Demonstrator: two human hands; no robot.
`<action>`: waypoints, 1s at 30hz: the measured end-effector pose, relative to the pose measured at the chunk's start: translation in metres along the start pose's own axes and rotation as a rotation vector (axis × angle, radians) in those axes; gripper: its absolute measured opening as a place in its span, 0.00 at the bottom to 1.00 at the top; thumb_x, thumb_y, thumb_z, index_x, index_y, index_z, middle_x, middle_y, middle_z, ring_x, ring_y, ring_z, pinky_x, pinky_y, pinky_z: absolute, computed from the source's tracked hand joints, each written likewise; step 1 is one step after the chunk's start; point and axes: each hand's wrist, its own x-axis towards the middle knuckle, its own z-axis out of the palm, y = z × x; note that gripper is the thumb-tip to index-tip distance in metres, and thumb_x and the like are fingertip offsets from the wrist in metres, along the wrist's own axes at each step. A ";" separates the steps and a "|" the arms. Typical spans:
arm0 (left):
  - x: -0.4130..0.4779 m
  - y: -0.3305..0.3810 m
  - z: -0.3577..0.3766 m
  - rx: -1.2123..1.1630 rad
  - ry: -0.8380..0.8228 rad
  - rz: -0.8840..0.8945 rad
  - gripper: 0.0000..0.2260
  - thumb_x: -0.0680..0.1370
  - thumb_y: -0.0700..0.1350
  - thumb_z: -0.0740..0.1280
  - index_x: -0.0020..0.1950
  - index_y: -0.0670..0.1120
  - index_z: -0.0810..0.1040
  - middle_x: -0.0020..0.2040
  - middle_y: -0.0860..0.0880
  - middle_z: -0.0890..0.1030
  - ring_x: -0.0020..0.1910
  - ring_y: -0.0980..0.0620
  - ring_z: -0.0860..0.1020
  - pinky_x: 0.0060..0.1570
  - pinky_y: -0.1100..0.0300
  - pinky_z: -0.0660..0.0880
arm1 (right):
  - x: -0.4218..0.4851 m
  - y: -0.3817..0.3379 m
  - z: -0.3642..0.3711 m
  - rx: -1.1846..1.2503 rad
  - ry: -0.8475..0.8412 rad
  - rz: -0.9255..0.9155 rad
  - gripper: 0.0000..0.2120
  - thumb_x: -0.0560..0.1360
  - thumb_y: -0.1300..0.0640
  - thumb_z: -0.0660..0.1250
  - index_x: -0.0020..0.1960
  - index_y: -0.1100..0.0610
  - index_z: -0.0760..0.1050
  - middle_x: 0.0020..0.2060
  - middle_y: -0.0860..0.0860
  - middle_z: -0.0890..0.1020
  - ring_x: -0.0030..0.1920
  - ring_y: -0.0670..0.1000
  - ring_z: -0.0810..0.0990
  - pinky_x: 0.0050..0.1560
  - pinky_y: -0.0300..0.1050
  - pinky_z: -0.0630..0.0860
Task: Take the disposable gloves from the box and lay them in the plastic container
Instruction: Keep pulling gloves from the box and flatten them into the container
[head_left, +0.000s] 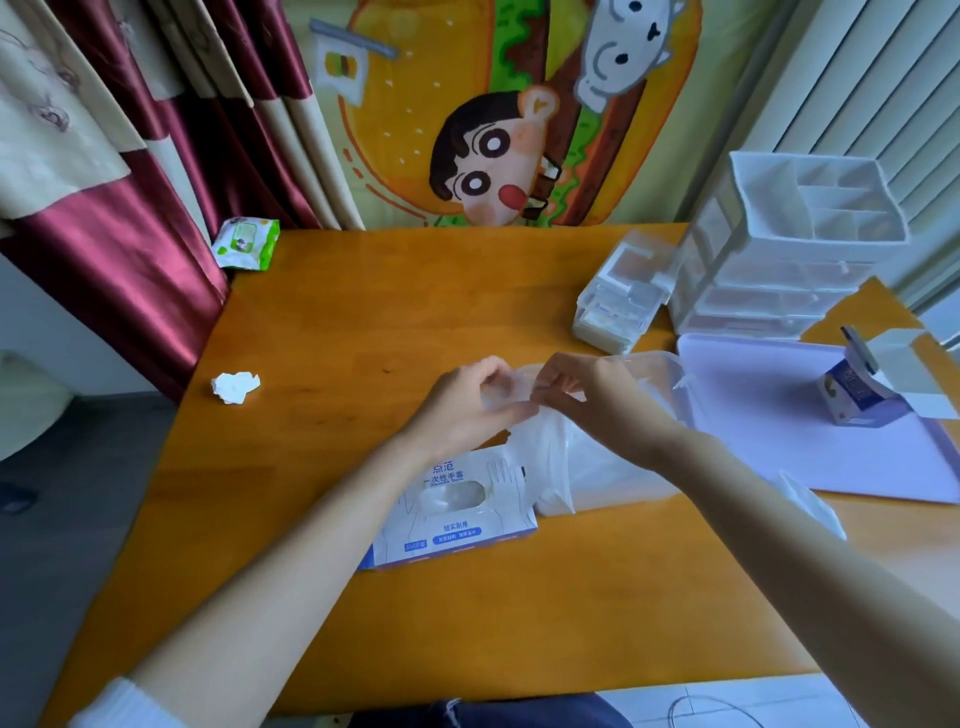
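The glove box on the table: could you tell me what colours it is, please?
The glove box is white with blue print, head view.

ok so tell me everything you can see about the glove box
The glove box is white cardboard with blue print and hand outlines. It lies flat on the wooden table, top face up. Its oval opening shows clear gloves inside. The left forearm crosses above its far left corner; contact is unclear. Its right end sits close beside the plastic container.

Clear gloves (545, 452) hang over clear container (662, 359); white-blue box (452, 525) flat just beside.
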 end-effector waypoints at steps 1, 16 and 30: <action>0.002 0.005 0.002 -0.018 0.005 0.021 0.10 0.74 0.49 0.72 0.49 0.43 0.79 0.44 0.50 0.80 0.42 0.53 0.75 0.43 0.56 0.70 | -0.002 0.006 0.000 0.053 0.047 0.003 0.04 0.75 0.56 0.68 0.48 0.54 0.75 0.44 0.49 0.80 0.45 0.47 0.78 0.50 0.41 0.74; 0.014 0.019 0.032 -0.155 0.128 -0.066 0.02 0.77 0.40 0.68 0.46 0.47 0.77 0.45 0.50 0.81 0.45 0.57 0.78 0.45 0.68 0.73 | -0.029 0.076 -0.030 0.690 0.069 0.239 0.13 0.73 0.59 0.72 0.32 0.56 0.72 0.25 0.41 0.75 0.29 0.41 0.74 0.37 0.34 0.68; 0.049 0.101 0.043 0.183 -0.308 0.136 0.35 0.71 0.47 0.75 0.73 0.55 0.62 0.66 0.59 0.73 0.64 0.65 0.68 0.54 0.80 0.62 | -0.021 0.069 -0.084 -0.100 -0.281 -0.170 0.08 0.72 0.59 0.72 0.42 0.46 0.76 0.35 0.39 0.75 0.40 0.47 0.76 0.46 0.46 0.76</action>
